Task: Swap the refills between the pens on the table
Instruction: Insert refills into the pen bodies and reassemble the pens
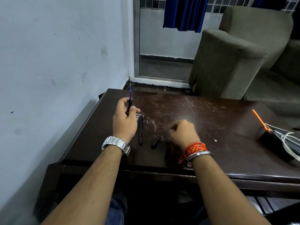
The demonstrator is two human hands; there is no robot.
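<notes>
My left hand (125, 117) holds a black pen barrel upright above the table's left part, and a blue refill (130, 92) sticks up out of it. A second black pen (140, 129) lies flat on the dark table (211, 120) just right of that hand. A short black pen piece (156, 142) lies nearer the front, between my wrists. My right hand (184, 132) hovers low over the table beside that piece, fingers curled into a loose fist; whether it holds anything is hidden.
A wall runs along the table's left side. A grey sofa (235, 54) stands behind the table at the right. At the right edge lie a black box (272, 140) with white cables and an orange-handled tool (259, 119).
</notes>
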